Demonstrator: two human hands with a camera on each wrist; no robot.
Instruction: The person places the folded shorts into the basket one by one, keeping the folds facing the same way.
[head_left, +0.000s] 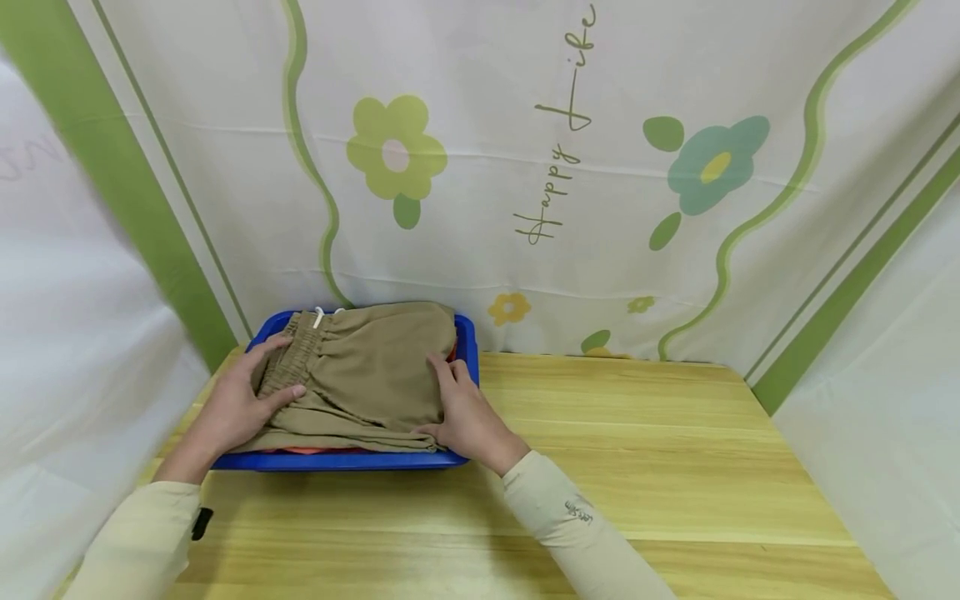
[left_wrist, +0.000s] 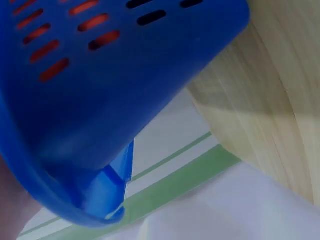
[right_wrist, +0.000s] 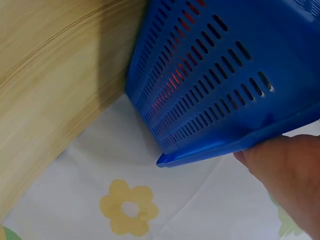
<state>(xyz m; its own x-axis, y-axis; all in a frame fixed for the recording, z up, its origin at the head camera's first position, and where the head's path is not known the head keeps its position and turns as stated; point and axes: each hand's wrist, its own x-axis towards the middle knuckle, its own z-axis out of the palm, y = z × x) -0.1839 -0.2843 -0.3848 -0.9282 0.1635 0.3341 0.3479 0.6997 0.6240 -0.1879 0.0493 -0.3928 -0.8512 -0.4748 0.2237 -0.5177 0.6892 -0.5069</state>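
Folded khaki pants with a gathered elastic waistband and a white drawstring lie on top of the load in a blue plastic basket. My left hand rests on the waistband at the left side, fingers spread and thumb extended. At the opposite side, my right hand touches the edge of the pants, its fingers just inside the basket's rim. Orange-red fabric peeks out beneath the pants. Slots in the basket wall show red in the left wrist view, where most of the left hand is hidden.
The basket stands at the back left of a wood-grain table. Behind it hangs a white curtain printed with flowers and lettering. More white fabric closes off the left side, and another panel the right.
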